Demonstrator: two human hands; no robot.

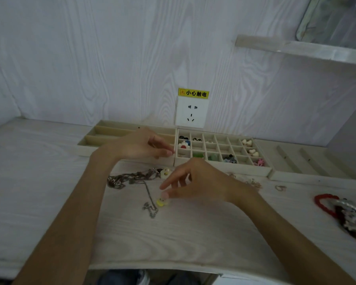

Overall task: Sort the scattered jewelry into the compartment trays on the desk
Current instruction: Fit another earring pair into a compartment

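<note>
Right hand (195, 182) pinching yellow charm (161, 202) on table (49, 182): light, hard, slippery — grip its sides. Left hand (140, 147) relaxed, empty.

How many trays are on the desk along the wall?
3. The long-slot tray is left, partly behind the left hand; the grid tray sits under the socket; the ridged tray is right. More could lie outside the frame.
</note>
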